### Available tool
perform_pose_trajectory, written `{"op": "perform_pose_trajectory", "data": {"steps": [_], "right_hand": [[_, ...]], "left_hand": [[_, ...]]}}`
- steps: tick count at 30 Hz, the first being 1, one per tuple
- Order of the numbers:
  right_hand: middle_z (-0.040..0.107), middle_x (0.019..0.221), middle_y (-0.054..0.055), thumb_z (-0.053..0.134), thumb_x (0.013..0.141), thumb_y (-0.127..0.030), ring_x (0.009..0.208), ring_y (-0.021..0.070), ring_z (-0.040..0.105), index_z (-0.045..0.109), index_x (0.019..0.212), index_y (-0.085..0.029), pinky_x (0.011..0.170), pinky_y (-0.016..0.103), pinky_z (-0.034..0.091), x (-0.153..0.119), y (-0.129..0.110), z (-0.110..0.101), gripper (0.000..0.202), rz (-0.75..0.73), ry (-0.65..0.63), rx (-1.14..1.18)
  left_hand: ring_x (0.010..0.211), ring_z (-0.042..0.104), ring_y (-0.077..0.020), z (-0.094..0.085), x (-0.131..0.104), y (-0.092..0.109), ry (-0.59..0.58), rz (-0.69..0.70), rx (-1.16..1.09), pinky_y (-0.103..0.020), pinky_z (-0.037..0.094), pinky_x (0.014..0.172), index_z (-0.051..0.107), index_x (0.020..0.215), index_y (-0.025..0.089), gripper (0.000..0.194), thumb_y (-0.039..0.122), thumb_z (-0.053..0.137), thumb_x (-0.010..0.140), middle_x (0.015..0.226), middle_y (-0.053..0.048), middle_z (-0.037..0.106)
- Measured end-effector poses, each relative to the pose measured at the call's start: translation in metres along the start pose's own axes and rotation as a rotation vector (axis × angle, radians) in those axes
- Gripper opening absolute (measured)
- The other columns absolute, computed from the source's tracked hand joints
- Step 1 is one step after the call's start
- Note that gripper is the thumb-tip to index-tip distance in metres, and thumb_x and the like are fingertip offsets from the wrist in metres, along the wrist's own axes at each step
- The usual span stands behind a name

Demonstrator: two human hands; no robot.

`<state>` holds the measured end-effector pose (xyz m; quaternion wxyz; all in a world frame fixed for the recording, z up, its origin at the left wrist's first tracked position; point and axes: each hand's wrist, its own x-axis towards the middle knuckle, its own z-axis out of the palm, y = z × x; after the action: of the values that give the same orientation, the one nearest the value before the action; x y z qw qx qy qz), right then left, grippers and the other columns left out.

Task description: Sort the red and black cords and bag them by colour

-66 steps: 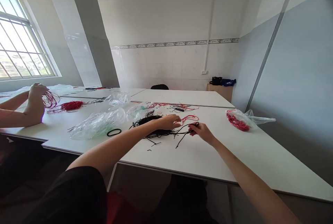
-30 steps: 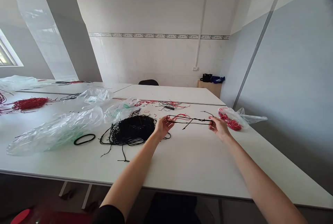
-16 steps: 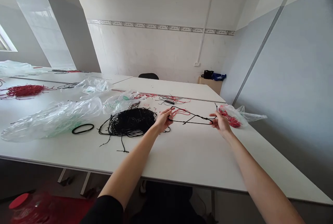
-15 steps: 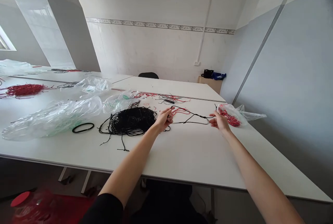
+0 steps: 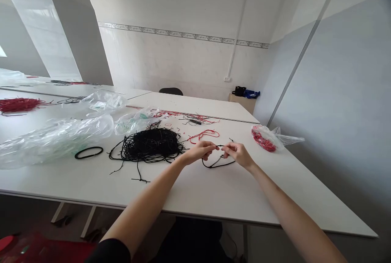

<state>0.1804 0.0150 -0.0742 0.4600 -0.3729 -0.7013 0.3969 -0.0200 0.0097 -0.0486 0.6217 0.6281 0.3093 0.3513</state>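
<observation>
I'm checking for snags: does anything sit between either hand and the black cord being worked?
Nothing visible does: the left hand and right hand both pinch the black cord. The black pile lies left of them.

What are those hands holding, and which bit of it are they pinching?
A thin black knotted cord: the left hand and right hand pinch its upper stretch, close together, while the rest loops below them.

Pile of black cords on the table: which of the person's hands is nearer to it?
Left. The left hand is just to the right of the pile of black cords; the right hand is farther right, beyond the left one.
</observation>
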Motion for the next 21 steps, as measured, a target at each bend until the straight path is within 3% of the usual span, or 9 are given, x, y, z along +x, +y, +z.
{"op": "perform_pose_trajectory", "data": {"steps": [3, 5, 8, 12, 15, 18, 21], "right_hand": [[0.036, 0.035, -0.01, 0.054, 0.078, -0.043, 0.031, 0.0045, 0.035, 0.06, 0.076, -0.016, 0.056, 0.025, 0.048, 0.0, 0.001, -0.015, 0.028, 0.037, 0.024, 0.145], [0.023, 0.035, -0.012, 0.047, 0.082, -0.046, 0.027, 0.0026, 0.02, 0.057, 0.079, -0.017, 0.039, 0.018, 0.04, 0.0, -0.001, -0.025, 0.031, 0.064, -0.001, 0.234], [0.022, 0.038, -0.012, 0.045, 0.081, -0.049, 0.025, 0.002, 0.013, 0.056, 0.083, -0.018, 0.024, 0.014, 0.022, -0.006, -0.005, -0.039, 0.033, 0.129, -0.146, 0.321], [0.038, 0.041, -0.008, 0.063, 0.065, -0.052, 0.022, 0.0025, 0.027, 0.06, 0.073, -0.013, 0.02, 0.015, 0.02, -0.016, -0.01, -0.05, 0.04, 0.236, -0.438, 0.351], [0.051, 0.052, -0.001, 0.06, 0.062, -0.063, 0.032, 0.0084, 0.047, 0.062, 0.084, -0.011, 0.026, 0.018, 0.034, -0.017, -0.015, -0.042, 0.056, 0.304, -0.561, 0.397], [0.059, 0.072, 0.003, 0.055, 0.072, -0.057, 0.054, 0.0124, 0.059, 0.054, 0.109, -0.017, 0.049, 0.026, 0.05, -0.011, -0.018, -0.021, 0.054, 0.342, -0.485, 0.497], [0.059, 0.071, 0.004, 0.065, 0.071, -0.041, 0.052, 0.0114, 0.057, 0.059, 0.096, -0.013, 0.052, 0.027, 0.047, -0.003, -0.013, -0.004, 0.038, 0.297, -0.334, 0.541]], "left_hand": [[0.046, 0.028, -0.0043, -0.01, 0.003, 0.004, 0.066, 0.039, -0.068, -0.02, 0.034, 0.049, 0.055, 0.063, 0.014, 0.021, 0.033, 0.06, 0.071, 0.052, 0.006, 0.031], [0.046, 0.028, -0.0045, -0.018, 0.004, 0.007, 0.11, 0.082, -0.144, -0.021, 0.037, 0.053, 0.049, 0.061, 0.015, 0.023, 0.033, 0.056, 0.073, 0.053, 0.006, 0.029], [0.048, 0.028, -0.005, -0.029, 0.004, 0.013, 0.152, 0.139, -0.241, -0.02, 0.039, 0.053, 0.044, 0.062, 0.016, 0.024, 0.035, 0.05, 0.076, 0.056, 0.006, 0.024], [0.045, 0.02, -0.0038, -0.035, 0.001, 0.018, 0.118, 0.104, -0.253, -0.015, 0.026, 0.039, 0.042, 0.061, 0.016, 0.026, 0.036, 0.05, 0.075, 0.057, 0.006, 0.02], [0.042, 0.013, -0.0027, -0.03, -0.001, 0.017, 0.067, 0.03, -0.206, -0.015, 0.011, 0.033, 0.045, 0.063, 0.015, 0.027, 0.038, 0.053, 0.075, 0.057, 0.006, 0.02], [0.041, 0.014, -0.0015, -0.019, -0.001, 0.012, 0.03, -0.025, -0.14, -0.015, 0.006, 0.033, 0.053, 0.071, 0.014, 0.025, 0.039, 0.058, 0.073, 0.056, 0.007, 0.024], [0.041, 0.02, -0.0013, -0.011, -0.001, 0.007, -0.012, -0.07, -0.086, -0.013, 0.01, 0.035, 0.058, 0.075, 0.012, 0.026, 0.037, 0.063, 0.07, 0.054, 0.006, 0.029]]}}
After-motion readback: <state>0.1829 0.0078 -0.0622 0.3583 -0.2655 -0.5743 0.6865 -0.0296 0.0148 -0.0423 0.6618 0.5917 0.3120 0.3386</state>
